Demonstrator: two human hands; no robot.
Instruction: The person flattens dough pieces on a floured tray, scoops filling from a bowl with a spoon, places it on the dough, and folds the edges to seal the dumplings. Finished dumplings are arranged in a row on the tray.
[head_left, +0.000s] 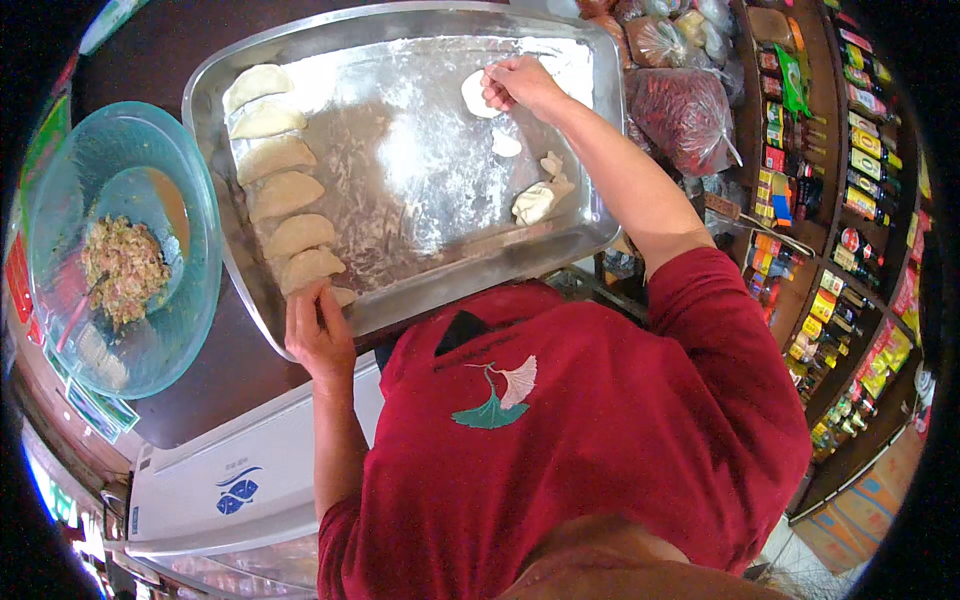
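Observation:
A large metal tray dusted with flour lies before me. Down its left side runs a row of several folded dumplings. My left hand is at the near end of this row, its fingertips on a dumpling at the tray's near left corner; the fingers partly hide it. At the far right of the tray my right hand has its fingers curled at the edge of a round dough wrapper; whether it grips the wrapper is hidden. Nearer me lie a small dough piece and a larger dough lump.
A clear greenish bowl with minced filling and a pink-handled utensil stands left of the tray. Filled plastic bags lie beyond its right edge. Shelves with bottles and packets stand at the right, a white freezer at the lower left.

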